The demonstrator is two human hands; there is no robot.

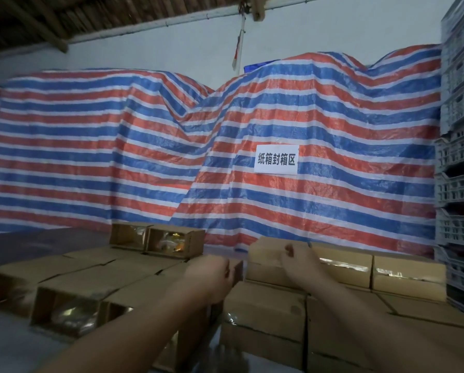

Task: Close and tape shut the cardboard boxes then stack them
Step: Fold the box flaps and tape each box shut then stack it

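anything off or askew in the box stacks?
Mostly tidy. The two boxes atop the left stack sit at an angle to the rows below, shiny ends facing out. Right stack looks square. No spills or visible damage.

Pale wall (150, 47) behind, dark timber roof (64, 14) above. Striped red-blue-white tarp (117, 146) draped over piles, white paper sign (276, 159) on it. Grey plastic crates (459, 162) stacked right. Dim light.
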